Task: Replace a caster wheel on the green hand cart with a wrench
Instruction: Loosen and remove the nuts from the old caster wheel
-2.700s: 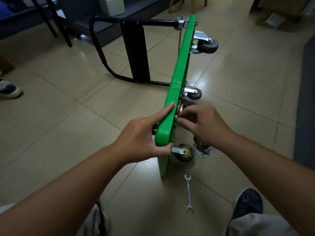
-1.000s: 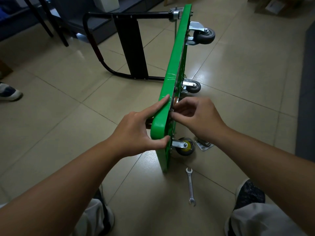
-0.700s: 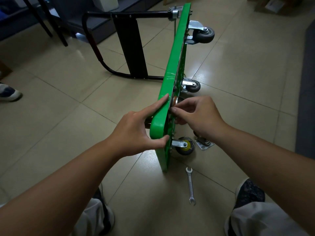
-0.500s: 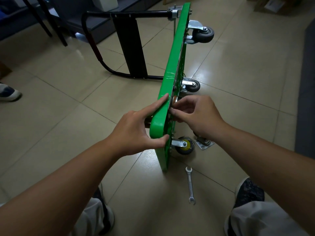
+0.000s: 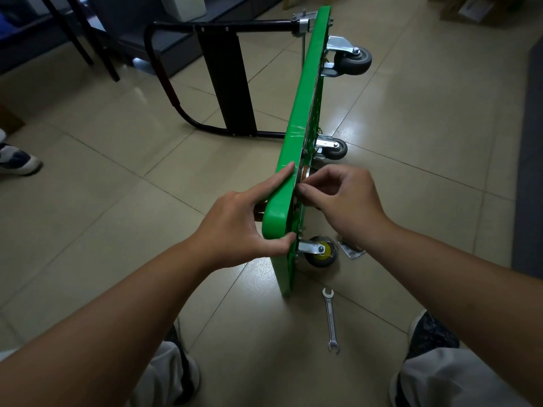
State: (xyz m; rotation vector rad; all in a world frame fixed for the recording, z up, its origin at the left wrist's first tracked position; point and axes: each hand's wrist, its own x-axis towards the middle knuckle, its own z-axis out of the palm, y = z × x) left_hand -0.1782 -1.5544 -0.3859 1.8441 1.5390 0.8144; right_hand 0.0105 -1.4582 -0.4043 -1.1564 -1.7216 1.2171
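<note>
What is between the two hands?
The cart, tipped on its side: its green edge stands between the left hand, which grips it, and the right hand. The head view shows it.

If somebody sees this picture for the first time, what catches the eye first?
The green hand cart stands on its long edge on the tiled floor, wheels pointing right. The left hand grips its near end, while the right hand pinches with its fingers at its underside. A wrench lies untouched on the floor just in front.
</note>
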